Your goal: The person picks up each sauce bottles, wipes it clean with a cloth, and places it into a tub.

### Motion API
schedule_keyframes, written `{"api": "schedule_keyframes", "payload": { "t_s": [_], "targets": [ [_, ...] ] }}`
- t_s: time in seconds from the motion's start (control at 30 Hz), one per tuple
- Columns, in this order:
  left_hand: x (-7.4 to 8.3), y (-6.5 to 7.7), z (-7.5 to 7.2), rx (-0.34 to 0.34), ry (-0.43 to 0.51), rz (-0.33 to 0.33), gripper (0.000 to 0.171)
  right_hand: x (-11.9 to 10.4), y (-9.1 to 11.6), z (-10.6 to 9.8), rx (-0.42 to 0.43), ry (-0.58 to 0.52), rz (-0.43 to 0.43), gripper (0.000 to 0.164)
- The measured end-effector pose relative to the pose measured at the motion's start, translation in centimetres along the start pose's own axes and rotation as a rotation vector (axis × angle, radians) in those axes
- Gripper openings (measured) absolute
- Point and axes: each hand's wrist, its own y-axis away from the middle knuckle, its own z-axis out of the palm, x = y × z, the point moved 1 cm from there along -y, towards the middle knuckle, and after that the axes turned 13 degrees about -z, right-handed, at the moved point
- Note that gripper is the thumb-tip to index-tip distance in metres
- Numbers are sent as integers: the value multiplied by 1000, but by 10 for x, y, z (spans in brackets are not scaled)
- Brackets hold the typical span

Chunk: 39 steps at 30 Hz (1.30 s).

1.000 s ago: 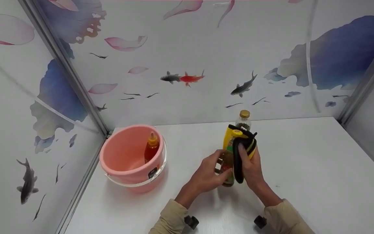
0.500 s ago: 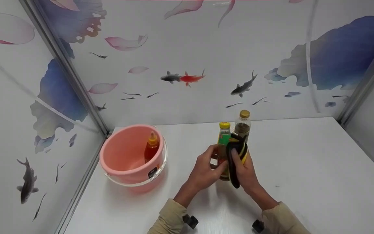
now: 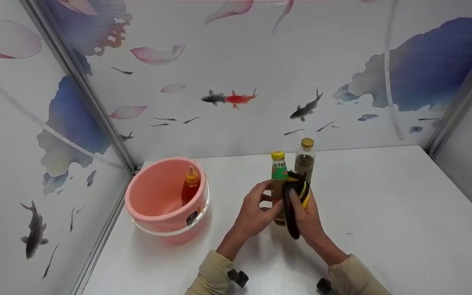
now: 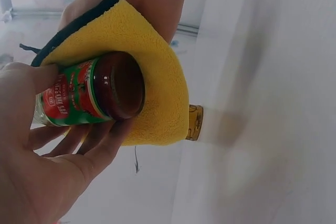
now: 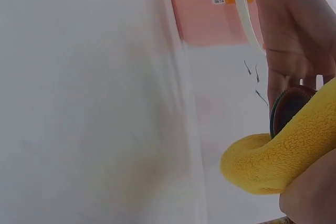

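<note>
In the head view my left hand (image 3: 252, 214) grips a glass bottle (image 3: 279, 172) with a yellow cap and green label, held upright just above the table. The left wrist view shows its dark contents and red-and-green label (image 4: 79, 92), with thumb and fingers round it. My right hand (image 3: 309, 217) holds a folded yellow cloth (image 4: 163, 82) with black edging against the bottle's right side. From the right wrist, the cloth (image 5: 278, 156) covers much of the bottle's dark base (image 5: 290, 109). Some right-hand fingers are hidden behind the cloth.
A second bottle (image 3: 305, 162) with a gold cap stands behind the cloth. To the left is a pink bucket (image 3: 148, 219) with a white handle, holding a squeeze bottle (image 3: 190, 190) of reddish-brown liquid. Printed wall panels (image 3: 342, 53) border the white table (image 3: 391, 221).
Both hands, with the bottle and cloth, have shifted left. The cloth has come down from around the bottle's neck, so the yellow cap and green label show, as does the gold-capped bottle behind.
</note>
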Motion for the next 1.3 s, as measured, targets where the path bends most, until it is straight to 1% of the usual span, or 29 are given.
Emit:
{"api": "schedule_keyframes", "payload": {
  "t_s": [0.1, 0.23, 0.37, 0.53, 0.63, 0.73, 0.83, 1.03, 1.13, 1.3],
  "targets": [
    [0, 0, -1, -33, -8, 9, 53, -1, -1, -1, 18, 11, -12, 30],
    [0, 0, 0, -110, -20, 6, 49, -2, -2, -3, 41, 8, -38, 29],
    [1, 2, 1, -174, -37, 2, 50, -3, -3, -6, 79, -1, -58, 28],
    [1, 2, 4, -227, -62, 11, 53, -4, -2, -9, 155, -17, -78, 30],
    [1, 2, 5, -245, -66, 8, 54, -6, -2, -10, 191, -26, -89, 32],
    [-1, 2, 7, -231, -41, -5, 54, -6, -3, -11, 207, -36, -103, 32],
    [-3, 1, 7, -179, -1, -17, 54, -6, -4, -11, 200, -42, -111, 31],
    [-2, 1, 4, -59, 88, -24, 53, -3, -2, -7, 140, -14, -82, 29],
    [-1, 1, 2, -16, 133, -38, 53, -1, 0, -4, 107, -11, -71, 30],
    [1, 0, 0, 38, 213, -85, 52, 0, 3, -1, 74, 1, -38, 32]
  ]
}}
